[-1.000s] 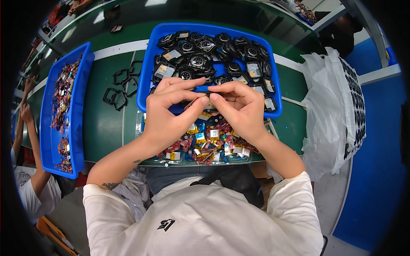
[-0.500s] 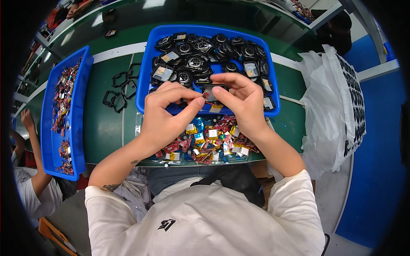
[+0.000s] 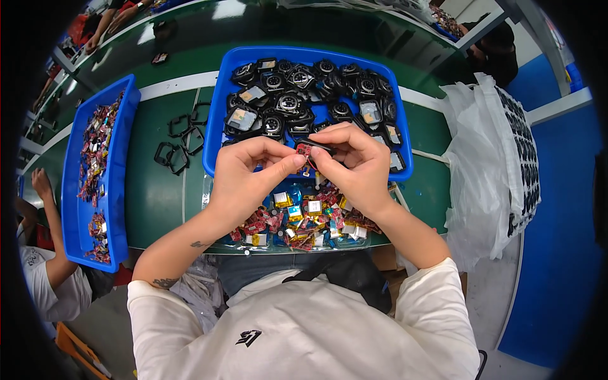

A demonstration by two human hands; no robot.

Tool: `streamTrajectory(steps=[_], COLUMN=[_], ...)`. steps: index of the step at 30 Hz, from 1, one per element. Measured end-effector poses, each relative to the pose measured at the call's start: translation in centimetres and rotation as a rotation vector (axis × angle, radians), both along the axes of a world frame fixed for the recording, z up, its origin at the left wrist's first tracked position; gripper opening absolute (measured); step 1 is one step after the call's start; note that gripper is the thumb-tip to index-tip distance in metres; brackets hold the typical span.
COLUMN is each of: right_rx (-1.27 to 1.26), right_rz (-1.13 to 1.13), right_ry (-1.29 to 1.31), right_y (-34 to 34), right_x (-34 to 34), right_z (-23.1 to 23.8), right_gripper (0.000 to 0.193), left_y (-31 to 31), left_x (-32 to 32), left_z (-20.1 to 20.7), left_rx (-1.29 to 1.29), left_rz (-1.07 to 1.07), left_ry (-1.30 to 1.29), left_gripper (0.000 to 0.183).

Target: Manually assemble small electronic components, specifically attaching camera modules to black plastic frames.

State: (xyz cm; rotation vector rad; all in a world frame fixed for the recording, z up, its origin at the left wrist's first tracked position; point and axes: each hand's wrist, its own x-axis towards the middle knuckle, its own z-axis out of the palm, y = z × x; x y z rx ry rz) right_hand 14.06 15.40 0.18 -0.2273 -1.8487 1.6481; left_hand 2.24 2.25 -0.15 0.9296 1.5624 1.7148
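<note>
Over the near edge of a blue tray [image 3: 304, 52], both hands meet at a black watch case [image 3: 321, 145]. My right hand [image 3: 360, 166] is closed around the case. At its opening shows a small red circuit board [image 3: 304, 149], with the thumb and forefinger of my left hand [image 3: 248, 172] pinched at its left edge. A thin red wire and a small yellowish piece hang below the board. Black watch cases [image 3: 290, 101] fill the tray, some with grey insides showing. Below my hands lies a pile of red boards and silver-and-yellow battery cells [image 3: 314, 208].
Several black frames [image 3: 172, 156] lie on the green table [image 3: 155, 209] left of the tray. Farther left stands a long blue bin [image 3: 125, 139] of red boards. White plastic sheeting [image 3: 472, 171] with rows of black parts stands at right. Other people's arms show at left.
The watch case has come slightly lower and tilted, and the red board shows more plainly at its opening. The yellow battery cell that hung under it is no longer plainly seen there.
</note>
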Motion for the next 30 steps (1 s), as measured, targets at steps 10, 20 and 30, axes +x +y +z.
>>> streamTrajectory(steps=[10,20,30], right_rx=[0.013,-0.055,-0.071], right_rz=[0.077,0.075,0.018], right_ry=[0.037,-0.011,0.027], right_y=[0.4,0.1,1.2], right_x=[0.0,0.3,0.7], right_z=[0.1,-0.1,0.2], right_gripper=[0.022,0.020,0.024], left_y=[0.4,0.2,6.8], left_x=[-0.9,-0.9,-9.9], left_z=[-0.1,-0.3,4.6], left_rx=[-0.016,-0.022,0.004], left_rz=[0.097,0.092,0.238], left_ry=[0.161,0.291,0.396], left_gripper=[0.018,0.015,0.022])
